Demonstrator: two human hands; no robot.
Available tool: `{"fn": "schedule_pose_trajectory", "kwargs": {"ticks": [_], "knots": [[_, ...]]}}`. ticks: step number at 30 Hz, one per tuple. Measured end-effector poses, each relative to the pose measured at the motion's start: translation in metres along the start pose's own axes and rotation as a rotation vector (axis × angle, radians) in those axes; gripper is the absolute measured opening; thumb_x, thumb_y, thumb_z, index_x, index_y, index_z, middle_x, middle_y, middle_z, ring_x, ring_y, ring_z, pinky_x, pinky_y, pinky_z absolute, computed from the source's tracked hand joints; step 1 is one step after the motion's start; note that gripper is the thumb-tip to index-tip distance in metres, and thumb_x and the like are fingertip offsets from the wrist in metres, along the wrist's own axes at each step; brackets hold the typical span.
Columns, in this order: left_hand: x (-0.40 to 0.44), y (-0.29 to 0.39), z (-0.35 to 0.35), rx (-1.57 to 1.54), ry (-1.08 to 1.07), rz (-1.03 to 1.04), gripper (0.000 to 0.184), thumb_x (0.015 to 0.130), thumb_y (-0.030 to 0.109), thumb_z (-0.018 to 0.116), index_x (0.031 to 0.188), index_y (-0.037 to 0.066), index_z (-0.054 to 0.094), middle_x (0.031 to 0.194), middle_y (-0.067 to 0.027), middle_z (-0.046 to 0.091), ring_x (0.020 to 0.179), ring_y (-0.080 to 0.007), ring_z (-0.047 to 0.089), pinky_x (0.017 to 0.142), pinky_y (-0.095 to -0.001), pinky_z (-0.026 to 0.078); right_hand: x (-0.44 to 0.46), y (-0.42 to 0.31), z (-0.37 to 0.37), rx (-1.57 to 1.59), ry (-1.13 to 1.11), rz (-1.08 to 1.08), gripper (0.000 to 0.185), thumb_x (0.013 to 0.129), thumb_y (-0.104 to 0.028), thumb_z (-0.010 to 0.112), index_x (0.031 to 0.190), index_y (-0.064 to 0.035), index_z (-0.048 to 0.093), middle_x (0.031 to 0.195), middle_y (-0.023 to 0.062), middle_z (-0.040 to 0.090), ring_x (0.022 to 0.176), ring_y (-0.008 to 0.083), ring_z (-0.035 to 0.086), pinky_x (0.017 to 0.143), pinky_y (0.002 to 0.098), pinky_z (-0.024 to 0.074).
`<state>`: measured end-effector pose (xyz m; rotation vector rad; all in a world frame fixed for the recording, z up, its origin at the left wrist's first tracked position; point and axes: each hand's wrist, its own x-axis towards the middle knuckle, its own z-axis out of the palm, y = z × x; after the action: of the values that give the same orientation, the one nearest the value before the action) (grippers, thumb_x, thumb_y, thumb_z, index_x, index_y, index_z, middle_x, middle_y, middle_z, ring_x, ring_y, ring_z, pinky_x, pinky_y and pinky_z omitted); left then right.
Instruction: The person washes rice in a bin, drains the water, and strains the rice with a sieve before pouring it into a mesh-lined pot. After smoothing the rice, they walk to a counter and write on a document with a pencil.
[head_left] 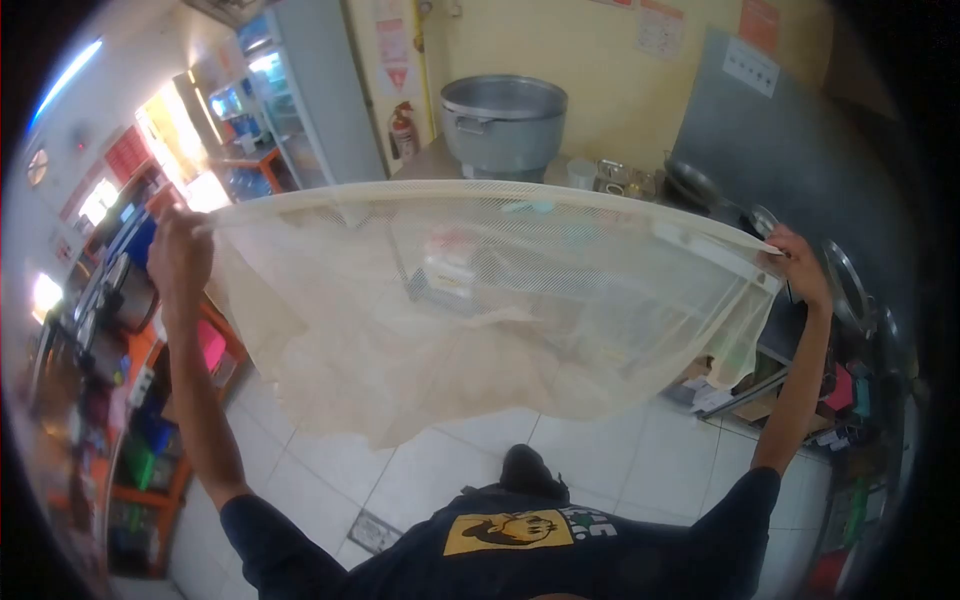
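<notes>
Grey pot (503, 128), red fire extinguisher (403, 132), white-tiled floor (490, 430)

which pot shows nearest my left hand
The metal pot at the picture's left, just below your left hand; the big grey pot stands on the back counter, beyond the mesh cloth.
</notes>
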<state>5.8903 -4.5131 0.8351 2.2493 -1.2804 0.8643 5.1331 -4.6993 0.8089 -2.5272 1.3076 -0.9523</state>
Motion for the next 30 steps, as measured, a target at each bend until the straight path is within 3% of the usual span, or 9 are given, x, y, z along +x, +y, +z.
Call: {"fn": "schedule_pose_trajectory", "kwargs": {"ticks": [5,6,7,10,13,15,18,27,30], "knots": [[0.146,0.032,0.134,-0.357,0.075,-0.099,0.029,0.082,0.018,0.055,0.106,0.008,0.067,0.108,-0.0144,0.065,0.092,-0.0287,0.066,0.079,-0.0382,0.053,0.112,0.074,0.042,-0.291,0.321,0.118,0.014,0.087,-0.009,0.057,0.088,0.0049,0.061,0.069,0.0053,0.051,0.060,0.0148,0.048,0.061,0.0277,0.0388],[0.195,-0.012,0.190,0.072,0.276,0.452,0.037,0.084,0.017,0.054,0.118,0.005,0.061,0.107,-0.0144,0.066,0.086,-0.0249,0.067,0.077,-0.0336,0.054,0.140,0.088,0.045,-0.201,0.289,0.364,0.016,0.089,-0.009,0.054,0.090,0.0048,0.062,0.074,0.0053,0.052,0.059,0.0152,0.047,0.062,0.0283,0.0397],[0.218,0.006,0.207,0.079,0.274,0.452,0.037,0.084,0.017,0.054,0.118,0.005,0.061,0.107,-0.0144,0.066,0.086,-0.0249,0.067,0.077,-0.0336,0.054,0.166,0.089,0.048,-0.195,0.286,0.362,0.016,0.089,-0.009,0.054,0.090,0.0048,0.062,0.074,0.0053,0.052,0.059,0.0152,0.047,0.062,0.0283,0.0397],[0.291,0.078,0.238,-1.220,-0.148,-0.029,0.036,0.091,0.018,0.052,0.123,0.000,0.057,0.102,-0.0105,0.064,0.089,-0.0209,0.065,0.077,-0.0303,0.053,0.233,0.098,0.069,0.531,0.195,0.574,0.021,0.090,-0.012,0.052,0.096,0.0053,0.061,0.084,0.0060,0.056,0.055,0.0138,0.045,0.060,0.0295,0.0399],[0.375,0.086,0.295,-1.031,-0.055,-0.080,0.035,0.093,0.019,0.051,0.123,0.000,0.057,0.108,-0.0134,0.063,0.096,-0.0207,0.064,0.082,-0.0302,0.052,0.286,0.157,0.086,0.572,0.496,0.504,0.026,0.091,-0.014,0.051,0.104,0.0072,0.058,0.088,0.0095,0.057,0.064,0.0122,0.049,0.064,0.0299,0.0411],[0.434,0.080,0.337,-1.216,-0.036,-0.165,0.033,0.094,0.015,0.051,0.123,0.000,0.057,0.116,-0.0130,0.062,0.100,-0.0211,0.062,0.086,-0.0307,0.051,0.318,0.195,0.086,0.323,0.169,-0.310,0.023,0.090,-0.015,0.052,0.102,0.0056,0.054,0.093,0.0121,0.055,0.078,0.0136,0.051,0.071,0.0293,0.0414],[0.537,0.072,0.404,-0.194,0.292,0.442,0.036,0.095,0.012,0.049,0.130,0.002,0.052,0.129,-0.0114,0.057,0.117,-0.0213,0.055,0.098,-0.0325,0.044,0.395,0.161,0.136,0.949,0.194,-0.110,0.023,0.088,-0.019,0.057,0.094,0.0023,0.051,0.097,0.0141,0.055,0.089,0.0174,0.053,0.079,0.0308,0.0427],[0.841,0.246,0.645,-0.856,0.440,0.745,0.038,0.098,0.016,0.043,0.133,0.003,0.051,0.137,-0.0098,0.051,0.128,-0.0215,0.046,0.107,-0.0311,0.035,0.612,0.127,0.280,0.650,1.188,0.432,0.033,0.090,-0.018,0.061,0.113,0.0048,0.057,0.111,0.0134,0.061,0.099,0.0192,0.061,0.091,0.0307,0.0470],[0.893,0.360,0.715,-1.259,0.290,0.825,0.037,0.098,0.014,0.044,0.133,0.004,0.051,0.132,-0.0123,0.055,0.124,-0.0204,0.050,0.104,-0.0309,0.037,0.695,0.174,0.254,0.845,1.169,0.623,0.035,0.094,-0.016,0.054,0.124,0.0018,0.056,0.117,0.0113,0.062,0.101,0.0176,0.062,0.092,0.0293,0.0482]]}}
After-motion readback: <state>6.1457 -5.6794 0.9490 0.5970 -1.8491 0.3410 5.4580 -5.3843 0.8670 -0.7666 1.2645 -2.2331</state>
